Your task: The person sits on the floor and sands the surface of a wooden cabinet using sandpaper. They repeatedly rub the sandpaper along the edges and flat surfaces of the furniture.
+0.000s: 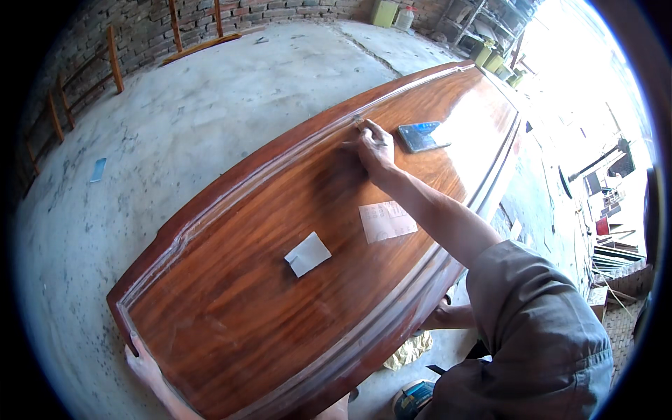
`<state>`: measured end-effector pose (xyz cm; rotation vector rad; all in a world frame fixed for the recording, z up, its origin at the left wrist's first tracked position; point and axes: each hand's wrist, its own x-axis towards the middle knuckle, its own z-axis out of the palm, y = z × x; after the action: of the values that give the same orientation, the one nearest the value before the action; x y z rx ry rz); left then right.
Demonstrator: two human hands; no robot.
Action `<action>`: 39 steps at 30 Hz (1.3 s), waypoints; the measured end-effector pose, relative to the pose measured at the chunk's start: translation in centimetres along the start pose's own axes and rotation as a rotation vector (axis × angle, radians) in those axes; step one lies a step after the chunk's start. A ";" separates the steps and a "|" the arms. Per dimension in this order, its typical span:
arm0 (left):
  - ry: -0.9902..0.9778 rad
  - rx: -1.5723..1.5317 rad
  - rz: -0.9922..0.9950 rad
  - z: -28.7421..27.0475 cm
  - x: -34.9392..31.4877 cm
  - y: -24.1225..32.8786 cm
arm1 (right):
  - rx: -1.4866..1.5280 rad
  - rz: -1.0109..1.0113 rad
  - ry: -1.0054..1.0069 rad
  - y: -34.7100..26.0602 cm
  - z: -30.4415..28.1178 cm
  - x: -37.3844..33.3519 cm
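A long, glossy brown wooden panel (231,294) lies slanting in front of me, with pale, whitish grooves along its moulded border. My right hand (376,145) is closed at the far-side groove, pinching a small piece of something too small to make out. At the near left corner, my left hand (145,364) grips the panel's edge, its fingers partly hidden. A phone (423,136) with a shiny dark screen lies just right of my right hand. On the panel's middle rest a pinkish printed sheet (387,222) and a folded white paper piece (308,254).
Wooden frames (114,59) lean along the brick wall at the left. A green container (383,12) and a clear jug (404,17) stand at the back. Loose boards (619,248) are piled at the right. Crumpled yellowish paper (408,351) lies beneath the panel's near edge.
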<state>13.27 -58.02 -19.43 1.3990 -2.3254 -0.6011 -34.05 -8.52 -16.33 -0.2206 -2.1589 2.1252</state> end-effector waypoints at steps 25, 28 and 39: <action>0.012 0.006 0.014 0.4 0.6 -0.7 | 0.202 0.121 0.211 -0.6 -2.7 5.5; 0.054 0.063 0.036 0.7 0.7 -1.2 | 0.190 0.134 0.188 -0.8 -2.9 5.5; 0.005 0.020 -0.025 0.3 0.4 0.2 | 0.113 0.173 0.057 -1.1 0.0 0.1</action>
<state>12.83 -58.29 -19.52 1.4393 -2.3190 -0.5822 -34.22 -8.49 -15.26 -0.4671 -2.0484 2.2932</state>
